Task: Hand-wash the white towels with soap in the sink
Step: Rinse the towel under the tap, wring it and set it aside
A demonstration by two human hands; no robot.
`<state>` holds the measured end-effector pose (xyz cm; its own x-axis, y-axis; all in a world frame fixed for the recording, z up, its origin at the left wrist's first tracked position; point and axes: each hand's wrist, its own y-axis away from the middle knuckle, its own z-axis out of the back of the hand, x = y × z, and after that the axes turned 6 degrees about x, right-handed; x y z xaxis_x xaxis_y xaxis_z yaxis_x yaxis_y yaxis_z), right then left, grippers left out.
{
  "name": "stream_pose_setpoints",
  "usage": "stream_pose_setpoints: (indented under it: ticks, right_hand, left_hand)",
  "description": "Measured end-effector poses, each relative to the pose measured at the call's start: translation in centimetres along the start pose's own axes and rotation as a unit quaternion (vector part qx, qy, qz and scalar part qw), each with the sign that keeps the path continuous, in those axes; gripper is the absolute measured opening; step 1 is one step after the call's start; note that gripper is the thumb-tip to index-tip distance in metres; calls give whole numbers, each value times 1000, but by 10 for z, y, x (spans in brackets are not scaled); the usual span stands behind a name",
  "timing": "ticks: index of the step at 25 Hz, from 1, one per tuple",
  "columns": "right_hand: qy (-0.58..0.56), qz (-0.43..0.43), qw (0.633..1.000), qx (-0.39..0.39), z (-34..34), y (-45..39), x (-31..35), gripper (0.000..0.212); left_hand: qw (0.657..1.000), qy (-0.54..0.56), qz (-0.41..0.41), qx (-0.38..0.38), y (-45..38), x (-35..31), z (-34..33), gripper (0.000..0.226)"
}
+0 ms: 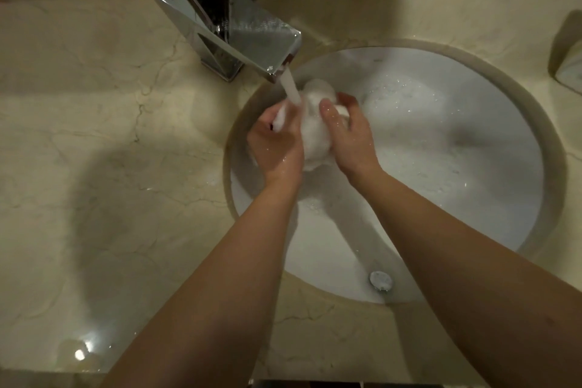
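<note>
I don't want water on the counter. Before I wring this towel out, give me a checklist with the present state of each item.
1. Towel gripped by both hands: ok, left hand and right hand hold it.
2. Towel over the sink, not the counter: ok.
3. Tap off: not ok, water is running onto the towel.
4. Suds rinsed from basin: not ok, foam lies behind the hands.
5. Drain open: cannot tell.
6. Counter dry: not ok, droplets near the rim.
</note>
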<state>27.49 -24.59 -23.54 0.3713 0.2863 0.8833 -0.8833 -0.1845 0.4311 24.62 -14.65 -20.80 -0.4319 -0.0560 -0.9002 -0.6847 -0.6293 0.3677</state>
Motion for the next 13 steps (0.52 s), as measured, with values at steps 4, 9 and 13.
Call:
stream_pose_setpoints:
  ticks: [4,9,13]
  right_hand:
    - [28,9,999,-44,3,-4,4,41]
    - [139,102,985,-7,5,-3,-7,60]
    - [178,108,978,-28,-5,-1,-20,67]
  left_hand:
    - [997,-25,-67,24,-7,11,1,24]
    - [997,2,-47,63,-15,18,-10,37]
    - [990,77,-5,118,-16,17,-20,41]
